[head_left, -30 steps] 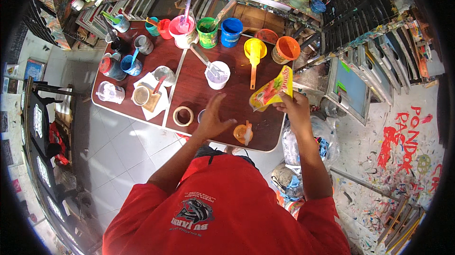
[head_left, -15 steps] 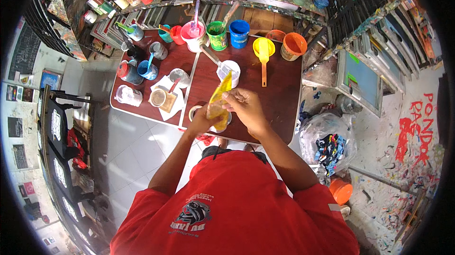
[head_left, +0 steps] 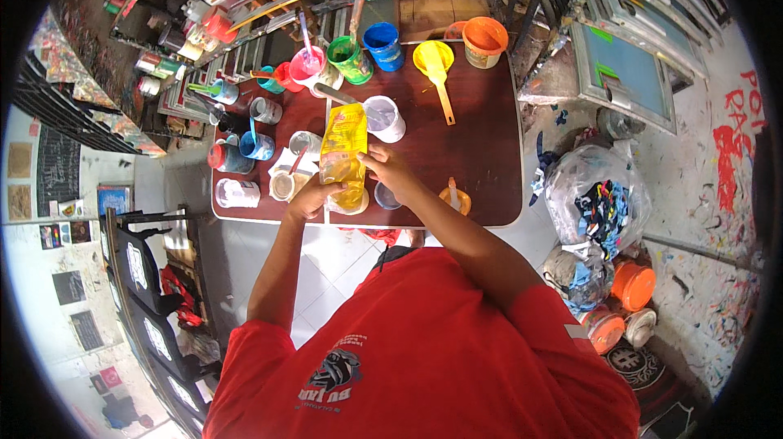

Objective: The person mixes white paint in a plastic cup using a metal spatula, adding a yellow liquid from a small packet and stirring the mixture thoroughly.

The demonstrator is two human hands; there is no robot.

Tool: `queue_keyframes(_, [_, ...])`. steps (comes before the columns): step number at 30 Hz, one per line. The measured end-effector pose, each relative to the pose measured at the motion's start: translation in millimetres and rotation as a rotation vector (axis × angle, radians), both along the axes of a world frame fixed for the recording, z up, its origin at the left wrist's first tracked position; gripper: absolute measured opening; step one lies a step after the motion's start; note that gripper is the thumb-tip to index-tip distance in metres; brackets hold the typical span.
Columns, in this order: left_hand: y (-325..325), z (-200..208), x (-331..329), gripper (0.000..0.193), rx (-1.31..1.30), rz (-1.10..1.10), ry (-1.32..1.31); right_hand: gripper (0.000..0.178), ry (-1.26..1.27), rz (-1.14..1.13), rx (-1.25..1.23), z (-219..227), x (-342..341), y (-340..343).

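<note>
Both hands hold a flat, partly see-through yellow plastic pouch (head_left: 344, 141) upright over the table's near edge. My left hand (head_left: 311, 196) grips its lower left corner, thumb on the front. My right hand (head_left: 387, 170) pinches its right edge with thumb and fingers. Just behind the pouch stands a white tub (head_left: 383, 119) with pale lavender contents. A dark round container (head_left: 387, 197) sits beneath my right hand, partly covered by it. Right of that lies an orange oval dish (head_left: 458, 198) with a pale tool in it.
The dark red table (head_left: 481, 145) carries green (head_left: 351, 61), blue (head_left: 383, 46) and orange (head_left: 485, 41) paint buckets, plus a yellow tub (head_left: 433, 57) with a yellow spatula. Several cups crowd the left side. A clear bag of scraps (head_left: 599, 202) stands on the floor at right.
The pouch has turned from nearly edge-on to broad side showing and now stands more upright. My right hand has moved from its upper part to its right edge. The view has shifted.
</note>
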State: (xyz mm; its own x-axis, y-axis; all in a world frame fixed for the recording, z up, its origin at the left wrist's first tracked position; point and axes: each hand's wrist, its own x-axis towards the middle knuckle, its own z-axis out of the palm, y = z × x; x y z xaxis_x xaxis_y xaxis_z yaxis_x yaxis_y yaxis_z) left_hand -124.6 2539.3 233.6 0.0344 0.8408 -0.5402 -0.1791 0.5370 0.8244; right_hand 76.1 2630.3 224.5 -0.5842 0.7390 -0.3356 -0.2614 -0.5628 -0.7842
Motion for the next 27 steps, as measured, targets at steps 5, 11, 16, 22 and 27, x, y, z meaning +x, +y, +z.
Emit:
queue_keyframes(5, [7,9,-4,0.061,-0.131,-0.045,-0.022,0.025,0.206,-0.044,-0.006,-31,-20,10])
queue_keyframes(11, [2,3,-11,0.053,-0.118,-0.043,0.014,0.025,0.203,0.023,-0.092,-51,-30,11])
queue_keyframes(16, [8,10,-14,0.054,-0.182,-0.038,0.001,0.023,0.137,-0.006,-0.208,-36,-29,10])
queue_keyframes(22, [15,7,-26,0.042,-0.248,-0.044,0.091,0.024,0.17,-0.066,-0.278,-27,-34,12])
queue_keyframes(27, [18,5,-34,0.042,-0.235,-0.056,0.137,0.026,0.199,-0.104,-0.252,-22,-40,13])
